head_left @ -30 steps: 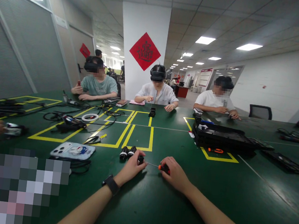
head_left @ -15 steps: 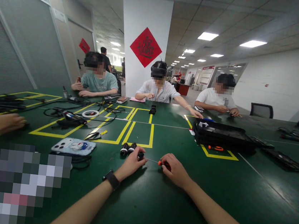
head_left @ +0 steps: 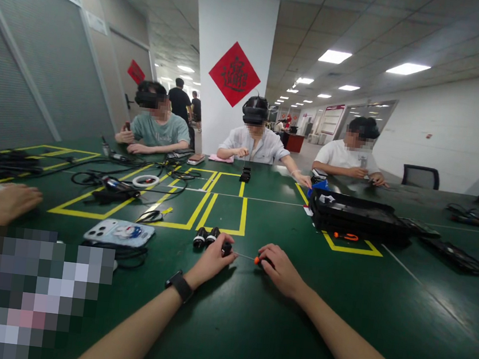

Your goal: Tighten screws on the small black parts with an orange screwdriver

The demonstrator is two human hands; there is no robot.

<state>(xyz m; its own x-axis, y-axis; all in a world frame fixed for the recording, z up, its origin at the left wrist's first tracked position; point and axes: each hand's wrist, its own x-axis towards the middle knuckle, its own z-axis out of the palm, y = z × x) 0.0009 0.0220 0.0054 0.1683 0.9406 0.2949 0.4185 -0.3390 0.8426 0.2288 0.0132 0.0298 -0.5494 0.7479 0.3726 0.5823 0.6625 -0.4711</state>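
Note:
My left hand (head_left: 214, 257), with a dark watch on its wrist, is closed around a small black cylindrical part (head_left: 226, 249). My right hand (head_left: 280, 269) grips a screwdriver (head_left: 257, 260) by its orange and black handle. The thin metal shaft points left and reaches the black part; whether the tip is seated in it I cannot tell. Just beyond my left hand stand two black cylindrical parts with white bands (head_left: 200, 238), side by side on the green table (head_left: 239, 329).
At left lie a phone in a light-blue patterned case (head_left: 120, 232), tangled black cables (head_left: 120, 186) and a white ring (head_left: 145, 181). A black tray (head_left: 352, 208) stands at right, an orange-handled tool (head_left: 346, 236) before it. Co-workers sit opposite; another person's hands (head_left: 7, 202) rest at far left.
My hands hold nearly the same pose with the screwdriver and black part. The middle co-worker's outstretched hand has drawn back from the tray, and a blue item shows there. A second hand appears at far left.

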